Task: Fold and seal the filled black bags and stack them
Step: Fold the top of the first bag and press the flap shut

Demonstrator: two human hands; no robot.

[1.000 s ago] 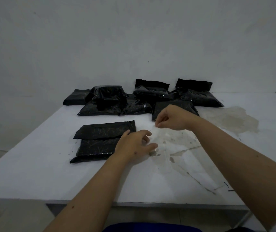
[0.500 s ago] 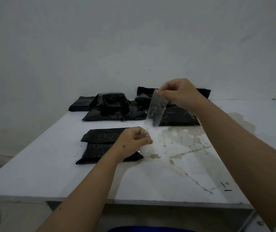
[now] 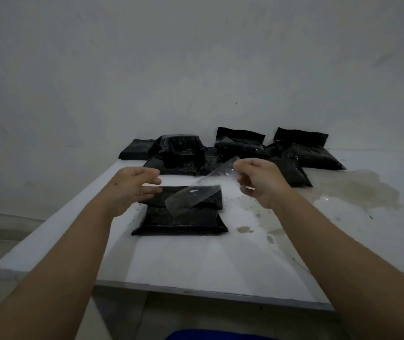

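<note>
A white table (image 3: pixel 196 263) with a wet stain (image 3: pixel 358 192) stands against a plain pale wall (image 3: pixel 196 69).

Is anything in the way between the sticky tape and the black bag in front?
Nothing visible is. The clear tape strip, pinched by the right hand, hangs right over the folded black bag, with only air between.

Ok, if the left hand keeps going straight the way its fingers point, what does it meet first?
Probably the clear tape strip that the right hand holds over the folded bag. The left hand points rightward just above the bag's flap; depth is unclear, so it may brush the flap first.
</note>
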